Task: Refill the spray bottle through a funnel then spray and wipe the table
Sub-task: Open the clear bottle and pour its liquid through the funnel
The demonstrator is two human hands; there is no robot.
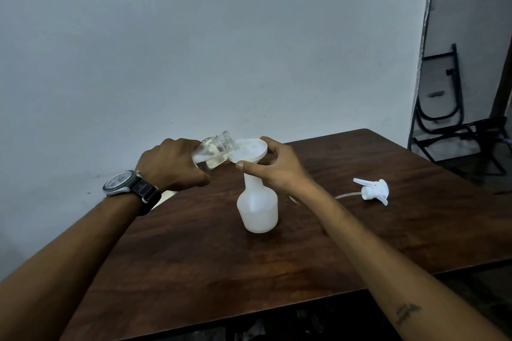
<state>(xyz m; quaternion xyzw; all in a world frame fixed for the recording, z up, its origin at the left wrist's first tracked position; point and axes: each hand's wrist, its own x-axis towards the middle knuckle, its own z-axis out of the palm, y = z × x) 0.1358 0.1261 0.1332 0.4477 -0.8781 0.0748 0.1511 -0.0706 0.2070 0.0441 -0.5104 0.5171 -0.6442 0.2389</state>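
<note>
- I have the left hand [171, 166] curled round a clear jar [214, 152]; the jar is tipped over with its open mouth at the left rim of the white funnel [249, 151]
- A little clear liquid lies along the jar's lower side; I cannot tell whether any is running out
- The right hand [277, 166] pinches the funnel's rim, thumb on the near edge and fingers round the far edge
- The funnel sits in the neck of the white spray bottle [257, 207], which stands upright on the brown wooden surface [360, 230], roughly midway across it
- The white trigger head [374, 191] lies on its side well to the right of the bottle, its thin tube pointing back toward it
- A dark watch [130, 185] is on the left wrist
- Past the surface's far right corner a black folded metal frame [443, 91] leans by the wall
</note>
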